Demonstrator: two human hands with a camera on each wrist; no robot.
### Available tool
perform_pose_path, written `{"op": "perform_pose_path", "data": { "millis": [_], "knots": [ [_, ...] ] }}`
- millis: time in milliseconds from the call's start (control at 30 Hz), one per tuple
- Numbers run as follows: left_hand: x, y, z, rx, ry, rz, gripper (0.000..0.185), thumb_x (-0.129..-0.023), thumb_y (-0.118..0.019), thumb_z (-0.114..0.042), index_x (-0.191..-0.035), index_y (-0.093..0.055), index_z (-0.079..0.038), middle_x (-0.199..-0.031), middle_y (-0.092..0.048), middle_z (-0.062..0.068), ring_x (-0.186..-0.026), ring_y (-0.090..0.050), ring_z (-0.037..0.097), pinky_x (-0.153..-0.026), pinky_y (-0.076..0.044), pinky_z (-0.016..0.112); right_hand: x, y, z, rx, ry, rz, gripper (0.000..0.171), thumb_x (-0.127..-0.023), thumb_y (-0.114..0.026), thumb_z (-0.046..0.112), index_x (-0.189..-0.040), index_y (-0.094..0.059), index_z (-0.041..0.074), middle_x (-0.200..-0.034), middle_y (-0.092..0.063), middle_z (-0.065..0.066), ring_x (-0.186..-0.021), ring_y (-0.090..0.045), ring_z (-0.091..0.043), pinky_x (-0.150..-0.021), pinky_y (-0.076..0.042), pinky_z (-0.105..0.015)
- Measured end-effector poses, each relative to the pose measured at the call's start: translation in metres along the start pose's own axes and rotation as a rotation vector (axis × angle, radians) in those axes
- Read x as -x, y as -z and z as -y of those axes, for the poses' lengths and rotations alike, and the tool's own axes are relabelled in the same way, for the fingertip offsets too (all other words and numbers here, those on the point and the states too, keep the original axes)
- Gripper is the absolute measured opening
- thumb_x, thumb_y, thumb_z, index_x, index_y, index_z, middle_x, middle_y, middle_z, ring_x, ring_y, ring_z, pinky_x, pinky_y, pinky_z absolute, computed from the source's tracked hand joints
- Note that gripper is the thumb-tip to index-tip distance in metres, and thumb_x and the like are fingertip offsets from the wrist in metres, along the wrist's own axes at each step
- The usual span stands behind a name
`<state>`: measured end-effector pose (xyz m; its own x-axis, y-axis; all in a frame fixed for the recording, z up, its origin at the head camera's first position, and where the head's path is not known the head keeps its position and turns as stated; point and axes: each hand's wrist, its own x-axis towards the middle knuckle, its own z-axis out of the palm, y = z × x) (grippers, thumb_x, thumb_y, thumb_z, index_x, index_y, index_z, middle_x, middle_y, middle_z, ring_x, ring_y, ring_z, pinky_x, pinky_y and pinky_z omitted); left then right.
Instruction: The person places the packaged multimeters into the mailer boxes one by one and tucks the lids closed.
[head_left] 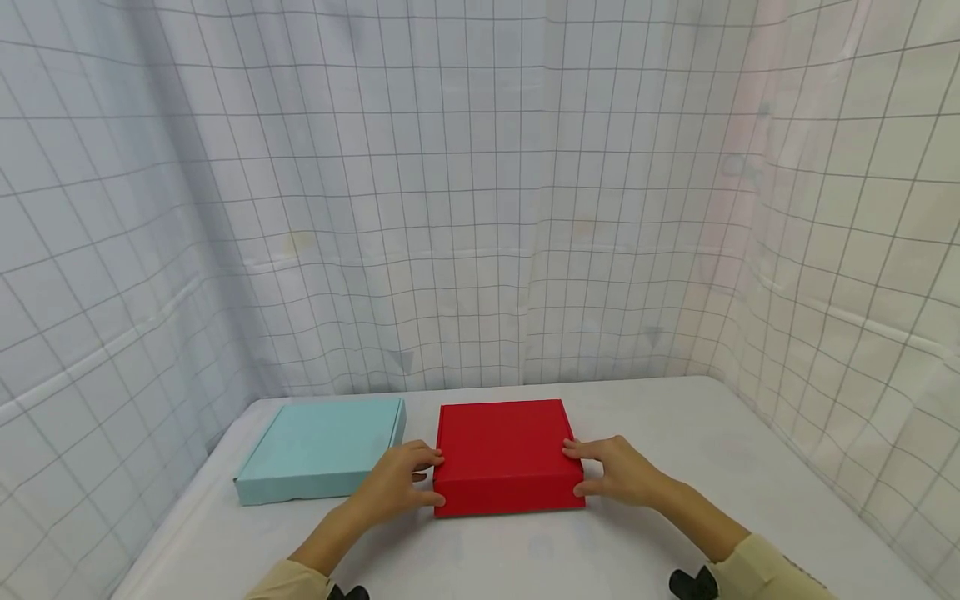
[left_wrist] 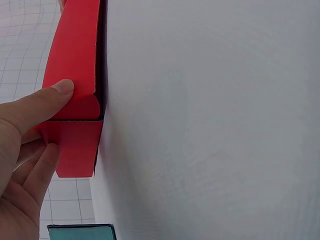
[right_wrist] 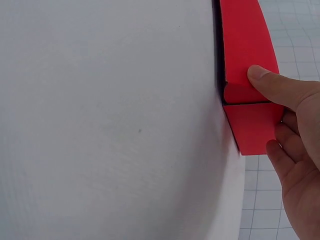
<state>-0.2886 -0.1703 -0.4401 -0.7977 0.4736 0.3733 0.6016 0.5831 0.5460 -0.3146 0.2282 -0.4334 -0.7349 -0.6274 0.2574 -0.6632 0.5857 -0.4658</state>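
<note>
A closed red cardboard box lies flat on the white table, with one hand at each of its short sides. My left hand grips its front left corner. In the left wrist view the left thumb presses on the front face, and the fingers bend against the side wall. The opposite corner is gripped by my right hand; its thumb sits on the front face and its other fingers touch the side, as the right wrist view shows. To the left lies a closed light blue cardboard box, close beside my left hand.
The white table carries both boxes. White cloth curtains with a dark grid hang behind the table and along its left and right sides.
</note>
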Motion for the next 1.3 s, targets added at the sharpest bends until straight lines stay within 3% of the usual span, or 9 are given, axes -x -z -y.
{"op": "perform_pose_path", "data": {
  "millis": [400,800,933,1100,1300],
  "knots": [
    [-0.0005,-0.0005,-0.0025,-0.028,0.007,-0.019,0.046,-0.076,-0.094,-0.011,-0.116,-0.073,0.002,-0.108,-0.068,0.004,-0.098,-0.071,0.026,-0.082,-0.061,0.037,-0.0018,-0.0038,-0.0050,0.039,0.007,-0.016,0.060,-0.086,-0.087,0.020,-0.138,-0.065,0.000,-0.139,-0.064,-0.009,-0.130,-0.058,-0.035,-0.100,-0.052,-0.053],
    [-0.0002,-0.0026,-0.0027,-0.075,0.009,-0.042,0.043,-0.075,-0.094,-0.011,-0.113,-0.075,0.000,-0.106,-0.068,0.002,-0.093,-0.071,0.023,-0.079,-0.062,0.035,-0.0033,-0.0074,-0.0047,0.072,0.020,-0.027,0.059,-0.084,-0.088,0.018,-0.136,-0.066,0.000,-0.137,-0.065,-0.009,-0.128,-0.060,-0.031,-0.095,-0.056,-0.041],
    [-0.0014,-0.0034,-0.0051,-0.146,-0.009,-0.057,0.043,-0.074,-0.095,-0.014,-0.110,-0.076,-0.002,-0.101,-0.068,0.000,-0.086,-0.067,0.018,-0.075,-0.061,0.029,-0.0023,-0.0078,-0.0035,0.106,0.044,-0.036,0.058,-0.086,-0.087,0.016,-0.136,-0.066,-0.001,-0.135,-0.066,-0.010,-0.126,-0.061,-0.031,-0.093,-0.057,-0.037],
    [-0.0046,-0.0049,-0.0079,-0.265,-0.027,-0.076,0.037,-0.072,-0.096,-0.016,-0.102,-0.078,-0.006,-0.088,-0.064,-0.007,-0.075,-0.055,0.009,-0.065,-0.052,0.024,-0.0020,-0.0080,-0.0036,0.151,0.079,-0.050,0.055,-0.086,-0.087,0.016,-0.135,-0.067,-0.001,-0.132,-0.067,-0.011,-0.123,-0.063,-0.030,-0.091,-0.058,-0.033],
    [-0.0084,-0.0063,-0.0084,-0.269,-0.049,-0.070,0.031,-0.072,-0.096,-0.013,-0.097,-0.078,-0.006,-0.081,-0.060,-0.008,-0.072,-0.054,0.010,-0.061,-0.050,0.022,-0.0019,-0.0096,-0.0061,0.255,0.143,-0.070,0.052,-0.086,-0.087,0.019,-0.131,-0.070,0.000,-0.129,-0.069,-0.011,-0.118,-0.067,-0.029,-0.090,-0.059,-0.037]
  ]
}}
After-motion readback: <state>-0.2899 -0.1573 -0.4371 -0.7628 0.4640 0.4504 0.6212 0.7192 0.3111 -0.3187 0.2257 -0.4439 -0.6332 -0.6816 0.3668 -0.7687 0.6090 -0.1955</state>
